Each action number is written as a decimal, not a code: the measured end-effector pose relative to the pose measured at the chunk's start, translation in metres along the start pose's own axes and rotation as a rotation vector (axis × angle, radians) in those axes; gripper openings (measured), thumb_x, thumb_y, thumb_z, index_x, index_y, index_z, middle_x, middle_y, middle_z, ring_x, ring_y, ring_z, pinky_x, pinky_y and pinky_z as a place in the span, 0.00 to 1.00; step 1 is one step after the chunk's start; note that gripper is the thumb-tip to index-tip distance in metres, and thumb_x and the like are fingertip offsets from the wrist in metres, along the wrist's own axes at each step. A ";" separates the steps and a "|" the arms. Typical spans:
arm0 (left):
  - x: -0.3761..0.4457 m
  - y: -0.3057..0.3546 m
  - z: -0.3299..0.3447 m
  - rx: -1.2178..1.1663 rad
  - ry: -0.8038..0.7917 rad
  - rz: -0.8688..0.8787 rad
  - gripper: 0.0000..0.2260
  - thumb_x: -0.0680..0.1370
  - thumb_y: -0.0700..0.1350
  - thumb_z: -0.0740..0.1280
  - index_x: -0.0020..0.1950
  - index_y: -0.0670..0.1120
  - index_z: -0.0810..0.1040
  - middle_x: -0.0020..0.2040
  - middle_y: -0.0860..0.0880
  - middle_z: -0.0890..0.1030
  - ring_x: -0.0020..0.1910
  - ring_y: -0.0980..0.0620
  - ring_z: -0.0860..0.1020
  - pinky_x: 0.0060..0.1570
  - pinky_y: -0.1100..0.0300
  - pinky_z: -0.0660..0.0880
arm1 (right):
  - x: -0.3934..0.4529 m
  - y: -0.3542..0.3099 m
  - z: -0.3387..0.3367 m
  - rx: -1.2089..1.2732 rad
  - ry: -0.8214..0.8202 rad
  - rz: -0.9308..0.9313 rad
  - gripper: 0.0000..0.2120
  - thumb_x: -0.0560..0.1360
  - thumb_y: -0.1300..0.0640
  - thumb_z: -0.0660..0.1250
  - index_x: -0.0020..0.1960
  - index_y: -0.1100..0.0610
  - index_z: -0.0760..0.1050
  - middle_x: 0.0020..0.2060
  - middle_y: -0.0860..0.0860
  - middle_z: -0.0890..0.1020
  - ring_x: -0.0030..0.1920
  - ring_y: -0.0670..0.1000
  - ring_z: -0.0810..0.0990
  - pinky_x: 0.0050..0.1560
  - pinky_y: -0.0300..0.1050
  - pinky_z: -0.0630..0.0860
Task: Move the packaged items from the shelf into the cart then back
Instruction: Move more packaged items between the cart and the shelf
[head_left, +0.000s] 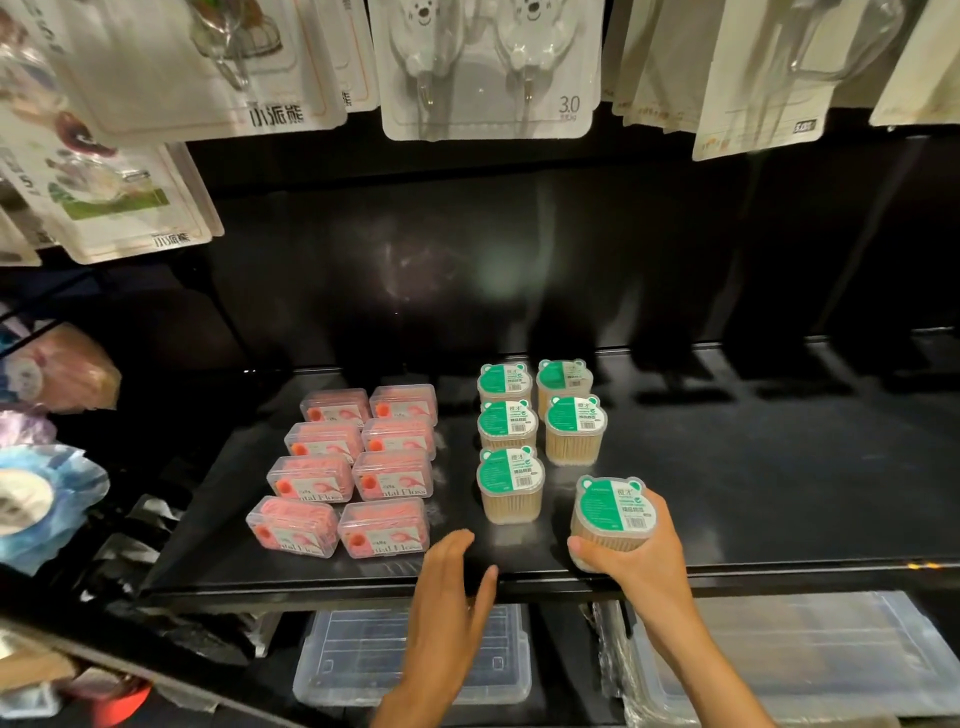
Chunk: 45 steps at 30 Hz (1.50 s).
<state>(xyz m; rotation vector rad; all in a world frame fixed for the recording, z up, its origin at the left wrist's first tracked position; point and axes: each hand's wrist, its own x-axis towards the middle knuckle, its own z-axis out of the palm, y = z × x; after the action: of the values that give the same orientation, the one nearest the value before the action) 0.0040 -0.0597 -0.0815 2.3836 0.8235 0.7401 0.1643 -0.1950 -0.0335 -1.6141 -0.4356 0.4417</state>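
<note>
Green-lidded tub (615, 512): gripped by the right hand (641, 558) at the shelf (779, 493) front edge.
Left hand (447, 587): held flat, fingers spread, empty.
Hidden: tub base, covered by fingers.

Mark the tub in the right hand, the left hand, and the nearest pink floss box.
tub (615, 506): head view, green lid label
left hand (449, 587): head view, back of hand
pink floss box (383, 527): head view, clear lid
</note>
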 end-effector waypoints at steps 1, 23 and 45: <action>0.001 -0.008 -0.001 0.110 -0.003 0.135 0.17 0.78 0.51 0.65 0.63 0.45 0.74 0.60 0.47 0.78 0.59 0.51 0.76 0.58 0.55 0.77 | 0.001 0.001 0.001 -0.004 0.000 0.000 0.40 0.60 0.68 0.80 0.65 0.52 0.64 0.58 0.53 0.77 0.57 0.50 0.77 0.50 0.34 0.73; 0.039 -0.045 -0.008 0.483 -0.379 0.735 0.28 0.83 0.53 0.44 0.55 0.46 0.83 0.55 0.46 0.83 0.54 0.48 0.82 0.52 0.54 0.78 | 0.022 0.026 0.003 -0.176 0.062 -0.078 0.46 0.57 0.58 0.83 0.69 0.51 0.64 0.62 0.41 0.73 0.61 0.38 0.73 0.58 0.30 0.71; 0.040 -0.038 -0.014 0.451 -0.409 0.699 0.28 0.82 0.53 0.45 0.53 0.46 0.84 0.55 0.47 0.83 0.54 0.49 0.81 0.53 0.54 0.78 | 0.035 0.042 0.018 -0.431 0.215 -0.165 0.31 0.64 0.49 0.79 0.64 0.51 0.71 0.56 0.43 0.76 0.58 0.45 0.72 0.57 0.39 0.69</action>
<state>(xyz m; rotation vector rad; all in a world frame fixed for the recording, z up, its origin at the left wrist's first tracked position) 0.0067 -0.0030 -0.0821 3.1197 -0.0480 0.2830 0.1851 -0.1651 -0.0782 -1.9974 -0.5190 0.0450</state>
